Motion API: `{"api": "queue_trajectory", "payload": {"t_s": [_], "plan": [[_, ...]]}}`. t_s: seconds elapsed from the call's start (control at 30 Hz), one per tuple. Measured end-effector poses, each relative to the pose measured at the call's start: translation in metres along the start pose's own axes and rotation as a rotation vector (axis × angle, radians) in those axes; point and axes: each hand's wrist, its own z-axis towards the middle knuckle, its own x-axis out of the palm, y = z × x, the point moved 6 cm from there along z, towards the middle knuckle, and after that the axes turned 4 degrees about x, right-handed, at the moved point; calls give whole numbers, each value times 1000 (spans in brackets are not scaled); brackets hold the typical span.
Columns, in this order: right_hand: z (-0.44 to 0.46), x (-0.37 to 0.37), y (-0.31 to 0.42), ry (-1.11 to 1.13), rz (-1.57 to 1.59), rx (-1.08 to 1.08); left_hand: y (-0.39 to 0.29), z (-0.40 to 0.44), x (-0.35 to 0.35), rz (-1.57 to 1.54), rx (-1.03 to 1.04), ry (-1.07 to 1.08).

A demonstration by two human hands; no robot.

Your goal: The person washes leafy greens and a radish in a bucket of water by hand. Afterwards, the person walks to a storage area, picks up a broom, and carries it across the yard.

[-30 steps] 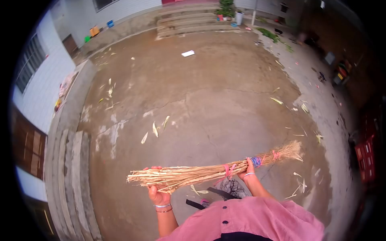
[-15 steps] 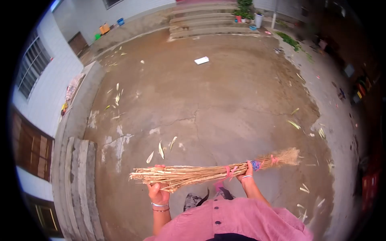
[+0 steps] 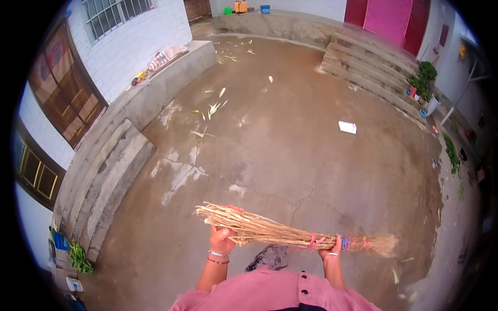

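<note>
A straw broom point(image 3: 275, 228) lies across in front of my body, its thick stalk ends pointing left and its fine brushy end to the right. My left hand point(image 3: 223, 238) is wrapped around the stalks near the left end, the thumb in front and fingertips showing at the far side. Farther along, my right hand point(image 3: 330, 249) grips the broom between a pink tie point(image 3: 313, 240) and a blue-purple band point(image 3: 345, 242). Another pink tie point(image 3: 367, 242) circles the bristles. The undersides of both hands are partly hidden.
Wet concrete ground point(image 3: 270, 150) spreads ahead, with scattered pale husks point(image 3: 213, 110) and a flat white object point(image 3: 347, 127). Concrete steps point(image 3: 104, 186) rise on the left, and more steps point(image 3: 368, 72) stand at the far right. Leafy greens point(image 3: 79, 257) lie at lower left.
My view has swung left, so the ground and steps have shifted rightward in it. The broom's right end now tilts lower. Both hands keep their hold on it.
</note>
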Motion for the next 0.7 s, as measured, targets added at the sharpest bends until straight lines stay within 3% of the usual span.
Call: {"api": "queue_trajectory", "payload": {"t_s": [0.2, 0.27, 0.37, 0.57, 0.7], "plan": [[91, 167, 63, -30, -5, -123, 64, 210, 42, 28, -133, -10], [123, 212, 79, 26, -6, -175, 85, 274, 56, -39, -125, 156], [182, 247, 110, -3, 51, -148, 130, 346, 60, -30, -197, 209], [334, 384, 137, -38, 69, -66, 217, 526, 33, 25, -190, 17], [432, 536, 136, -58, 45, -49, 235, 662, 39, 99, -130, -38]]}}
